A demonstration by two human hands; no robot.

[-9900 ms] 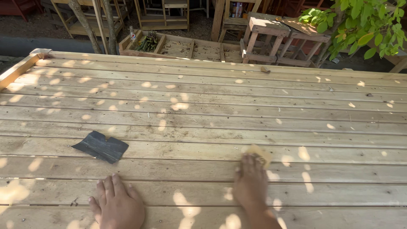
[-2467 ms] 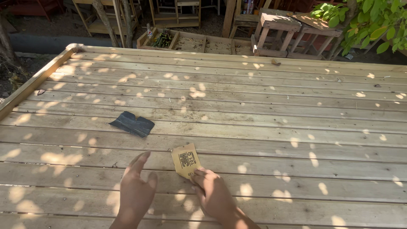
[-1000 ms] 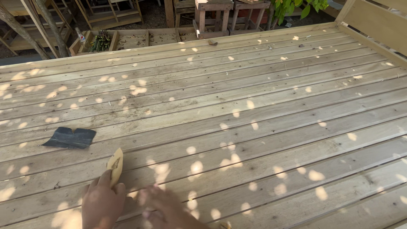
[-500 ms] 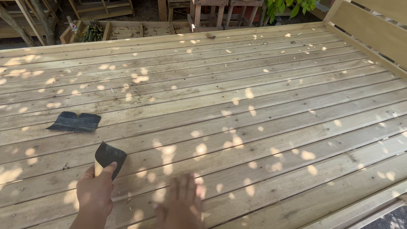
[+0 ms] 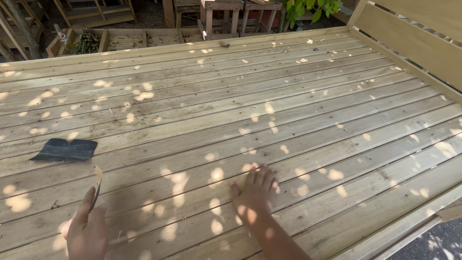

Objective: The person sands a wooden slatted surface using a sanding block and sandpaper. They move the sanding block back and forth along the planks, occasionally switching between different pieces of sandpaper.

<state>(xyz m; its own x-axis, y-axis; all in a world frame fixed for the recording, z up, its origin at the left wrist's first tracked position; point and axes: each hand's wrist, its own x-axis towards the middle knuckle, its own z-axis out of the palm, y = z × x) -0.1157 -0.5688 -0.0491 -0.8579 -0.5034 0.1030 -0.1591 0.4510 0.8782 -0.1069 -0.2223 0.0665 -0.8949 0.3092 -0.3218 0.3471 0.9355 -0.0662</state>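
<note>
At far left, a dark sandpaper sheet [image 5: 65,150] is lying loose on the slatted wooden deck [image 5: 250,96]. The left hand [image 5: 87,231] is pinching a tan sandpaper piece [image 5: 97,185] edge-up; the right hand [image 5: 255,195] is pressing flat, fingers spread. Splinters could snag that bare palm. Far back, a wooden crate [image 5: 115,41] is holding green bottles [image 5: 86,41].

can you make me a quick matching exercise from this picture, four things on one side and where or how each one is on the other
Things:
1. left hand
2. right hand
3. dark flat sandpaper sheet
4. green leafy plant

States:
a. lying loose on the pale wooden slatted deck, at the left
b. pressed flat, palm down, on the boards
c. beyond the far edge, top of the view
d. holding a thin tan-backed sandpaper piece edge-on

Pairs: 1-d, 2-b, 3-a, 4-c
</note>
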